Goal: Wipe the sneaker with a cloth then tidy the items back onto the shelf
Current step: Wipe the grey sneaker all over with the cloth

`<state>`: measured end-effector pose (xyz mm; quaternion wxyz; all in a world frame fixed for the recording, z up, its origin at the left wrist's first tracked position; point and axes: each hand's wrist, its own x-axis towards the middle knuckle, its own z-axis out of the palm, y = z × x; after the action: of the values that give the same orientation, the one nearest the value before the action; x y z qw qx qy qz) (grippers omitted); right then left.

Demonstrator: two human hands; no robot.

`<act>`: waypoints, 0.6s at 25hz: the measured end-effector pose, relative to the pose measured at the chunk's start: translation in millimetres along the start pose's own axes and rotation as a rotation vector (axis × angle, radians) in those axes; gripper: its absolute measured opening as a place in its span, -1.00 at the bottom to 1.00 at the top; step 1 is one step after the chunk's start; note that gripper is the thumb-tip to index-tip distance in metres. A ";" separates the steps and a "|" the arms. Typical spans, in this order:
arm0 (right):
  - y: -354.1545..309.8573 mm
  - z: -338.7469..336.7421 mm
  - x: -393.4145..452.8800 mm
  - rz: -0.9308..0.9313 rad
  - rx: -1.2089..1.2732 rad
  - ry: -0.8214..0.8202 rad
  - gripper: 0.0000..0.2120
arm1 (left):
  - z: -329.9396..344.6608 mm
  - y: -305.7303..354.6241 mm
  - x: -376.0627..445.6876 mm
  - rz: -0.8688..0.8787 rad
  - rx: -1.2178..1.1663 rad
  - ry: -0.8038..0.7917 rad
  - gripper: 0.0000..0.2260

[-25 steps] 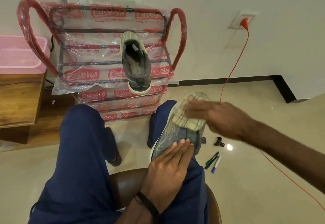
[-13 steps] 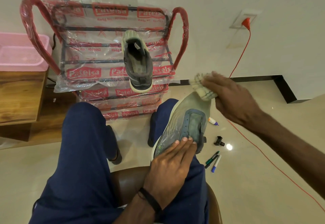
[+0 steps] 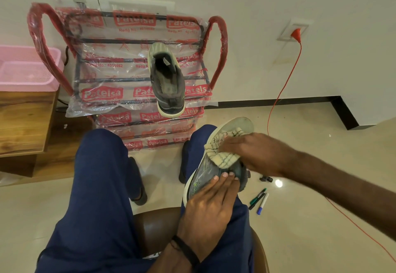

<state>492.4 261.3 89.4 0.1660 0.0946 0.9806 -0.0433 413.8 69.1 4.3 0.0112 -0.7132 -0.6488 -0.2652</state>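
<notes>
A grey sneaker (image 3: 202, 177) with a pale sole lies on my right thigh, toe pointing away from me. My left hand (image 3: 210, 206) presses flat on its near end, fingers straight. My right hand (image 3: 257, 154) holds a bunched cream cloth (image 3: 222, 157) with dark stripes and presses it on the middle of the sneaker. The toe cap shows beyond the cloth. A matching sneaker (image 3: 167, 79) sits on the top tier of the plastic-wrapped red shelf rack (image 3: 102, 94) straight ahead.
Two markers (image 3: 260, 199) and a small black object (image 3: 265, 179) lie on the tiled floor to my right. A red cord (image 3: 282, 88) runs from a wall socket across the floor. A pink basket (image 3: 27, 69) stands on a wooden table (image 3: 23, 122) at left.
My right hand swept the cloth forward off the toe, then came back onto the middle of the sneaker. My left hand stayed pressed on the near end.
</notes>
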 end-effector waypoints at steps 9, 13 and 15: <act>28.2 -2.8 1.4 0.034 -0.121 0.038 -0.48 | -2.2 -0.4 4.5 0.006 -0.054 -0.020 -0.57; 59.9 -12.6 0.9 0.349 -0.207 0.187 -0.49 | -1.3 -0.9 -0.1 0.014 -0.071 -0.024 -0.56; 58.0 -10.1 0.0 0.345 -0.153 0.194 -0.52 | -0.7 -0.4 -1.0 0.015 -0.083 -0.025 -0.56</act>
<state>500.8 319.2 95.8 0.0822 0.2518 0.9618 0.0697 413.2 68.0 4.4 -0.0247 -0.7212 -0.6319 -0.2828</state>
